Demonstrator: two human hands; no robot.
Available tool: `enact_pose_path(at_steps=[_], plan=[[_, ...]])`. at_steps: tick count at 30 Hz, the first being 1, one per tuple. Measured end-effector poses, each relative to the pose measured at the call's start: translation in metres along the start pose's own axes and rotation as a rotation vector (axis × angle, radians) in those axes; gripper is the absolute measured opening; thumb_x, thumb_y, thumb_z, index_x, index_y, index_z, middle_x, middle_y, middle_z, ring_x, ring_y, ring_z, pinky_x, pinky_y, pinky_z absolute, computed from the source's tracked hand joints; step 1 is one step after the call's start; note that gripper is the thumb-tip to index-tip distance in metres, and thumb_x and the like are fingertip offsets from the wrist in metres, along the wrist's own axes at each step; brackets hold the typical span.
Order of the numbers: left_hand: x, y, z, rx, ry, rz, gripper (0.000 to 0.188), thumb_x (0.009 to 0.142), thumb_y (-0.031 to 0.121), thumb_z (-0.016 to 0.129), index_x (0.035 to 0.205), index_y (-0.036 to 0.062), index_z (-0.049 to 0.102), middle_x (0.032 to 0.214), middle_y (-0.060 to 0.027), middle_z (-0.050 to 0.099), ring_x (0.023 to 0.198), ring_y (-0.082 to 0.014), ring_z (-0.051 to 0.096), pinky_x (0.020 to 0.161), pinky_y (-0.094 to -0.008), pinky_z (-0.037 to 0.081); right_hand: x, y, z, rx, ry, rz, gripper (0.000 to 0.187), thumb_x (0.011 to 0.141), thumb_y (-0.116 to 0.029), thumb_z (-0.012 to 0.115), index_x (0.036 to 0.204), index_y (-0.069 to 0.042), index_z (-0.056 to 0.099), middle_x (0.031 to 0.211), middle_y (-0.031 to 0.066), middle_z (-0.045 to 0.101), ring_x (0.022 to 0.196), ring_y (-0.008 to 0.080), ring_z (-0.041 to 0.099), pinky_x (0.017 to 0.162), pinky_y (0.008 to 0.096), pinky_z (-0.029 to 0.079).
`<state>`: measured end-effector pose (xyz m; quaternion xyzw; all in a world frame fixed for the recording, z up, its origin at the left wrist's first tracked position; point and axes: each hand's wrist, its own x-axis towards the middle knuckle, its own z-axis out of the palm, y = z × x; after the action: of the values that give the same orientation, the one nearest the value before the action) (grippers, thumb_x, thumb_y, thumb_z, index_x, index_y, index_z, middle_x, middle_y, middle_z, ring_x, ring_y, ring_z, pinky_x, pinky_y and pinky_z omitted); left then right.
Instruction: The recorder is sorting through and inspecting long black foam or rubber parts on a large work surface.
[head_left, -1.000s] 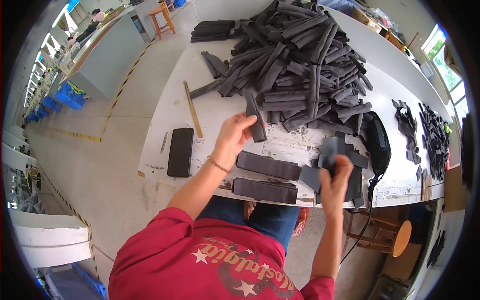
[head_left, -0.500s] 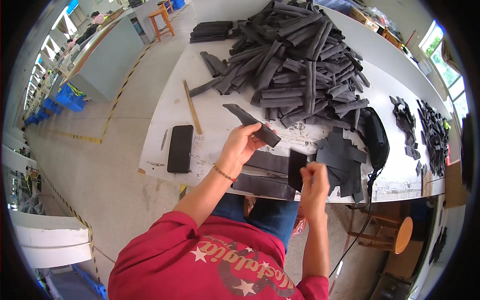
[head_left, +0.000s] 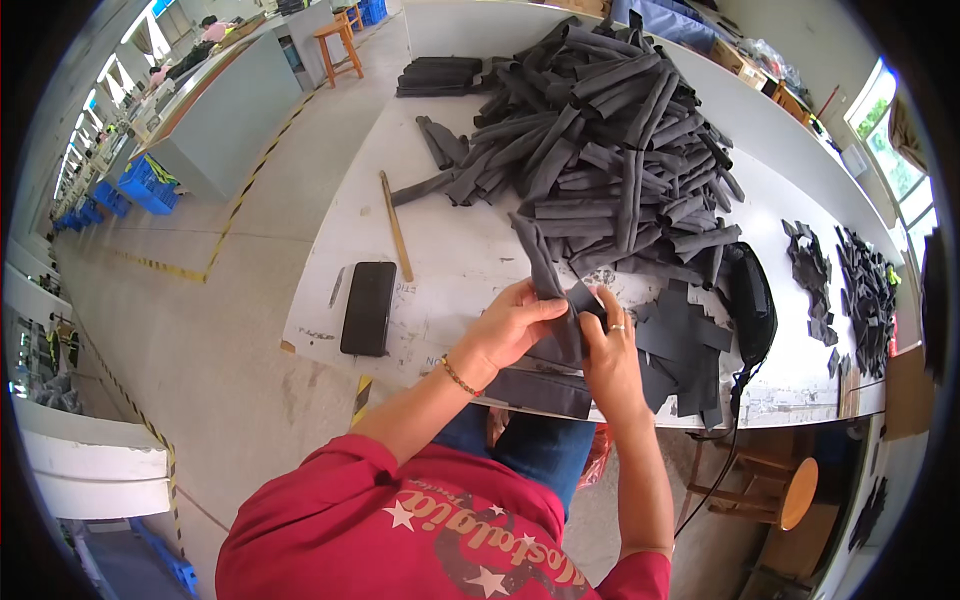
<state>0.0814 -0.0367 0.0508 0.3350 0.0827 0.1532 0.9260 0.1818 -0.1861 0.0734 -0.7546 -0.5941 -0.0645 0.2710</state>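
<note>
Close together over the table's near edge, my two hands work on one dark fabric tube. My left hand (head_left: 508, 328) is closed round the fabric tube (head_left: 540, 262), thumb on top, its far end pointing away from me. My right hand (head_left: 612, 355) pinches a flat black rectangular piece (head_left: 581, 297) against the tube's near end. Fingers partly hide where the two meet, so I cannot tell whether the piece is inside the tube. Below lie flat dark fabric strips (head_left: 540, 393). To the right is a loose stack of flat black pieces (head_left: 685, 340).
A large heap of dark fabric tubes (head_left: 600, 150) covers the table's far part. On the left lie a black phone (head_left: 368, 310) and a thin wooden stick (head_left: 396, 228). A black pouch-like object (head_left: 752, 300) with a cord sits right. A wooden stool (head_left: 797, 494) stands below.
My right hand has brought the black piece up and left to the tube. My left hand has moved slightly right and nearer, turning the tube more upright.
</note>
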Motion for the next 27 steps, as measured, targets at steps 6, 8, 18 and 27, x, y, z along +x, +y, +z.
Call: enact_pose_path(at_steps=[6, 8, 18, 27], plan=[[0.004, -0.006, 0.000, -0.107, 0.079, -0.055, 0.016, 0.092, 0.008, 0.062, 0.108, 0.0072, 0.059, 0.108, -0.0083, 0.066, 0.093, -0.0171, 0.064, 0.084, -0.0376, 0.053, -0.010, -0.008, 0.002, 0.103, 0.092, 0.157, 0.041, 0.069, 0.007, 0.067, 0.104, -0.003, 0.049, 0.110, 0.0247, 0.047, 0.100, 0.0429, 0.049, 0.085, 0.0488, 0.042], [0.005, -0.001, -0.003, -0.152, 0.073, -0.073, 0.017, 0.093, 0.009, 0.061, 0.109, 0.0053, 0.057, 0.112, -0.0114, 0.065, 0.096, -0.0214, 0.065, 0.083, -0.0388, 0.055, -0.011, -0.009, -0.002, 0.133, 0.087, 0.196, 0.038, 0.070, 0.011, 0.064, 0.100, -0.002, 0.046, 0.107, 0.0214, 0.046, 0.098, 0.0420, 0.049, 0.083, 0.0483, 0.042], [0.013, 0.032, -0.007, -0.221, 0.203, -0.026, 0.019, 0.095, 0.011, 0.058, 0.112, 0.0054, 0.048, 0.113, -0.0216, 0.063, 0.102, -0.0415, 0.065, 0.084, -0.0464, 0.059, -0.016, -0.036, -0.042, 0.348, 0.212, 0.429, 0.046, 0.074, 0.001, 0.073, 0.118, -0.001, 0.058, 0.102, 0.0161, 0.063, 0.090, 0.0324, 0.058, 0.079, 0.0397, 0.048], [0.020, 0.034, -0.007, -0.185, 0.189, -0.103, 0.021, 0.097, 0.012, 0.056, 0.116, 0.0059, 0.049, 0.118, -0.0230, 0.061, 0.107, -0.0420, 0.063, 0.092, -0.0505, 0.054, 0.008, -0.028, -0.032, 0.098, 0.165, 0.164, 0.038, 0.075, 0.002, 0.071, 0.113, -0.003, 0.068, 0.095, 0.0089, 0.064, 0.083, 0.0268, 0.056, 0.075, 0.0369, 0.046]])
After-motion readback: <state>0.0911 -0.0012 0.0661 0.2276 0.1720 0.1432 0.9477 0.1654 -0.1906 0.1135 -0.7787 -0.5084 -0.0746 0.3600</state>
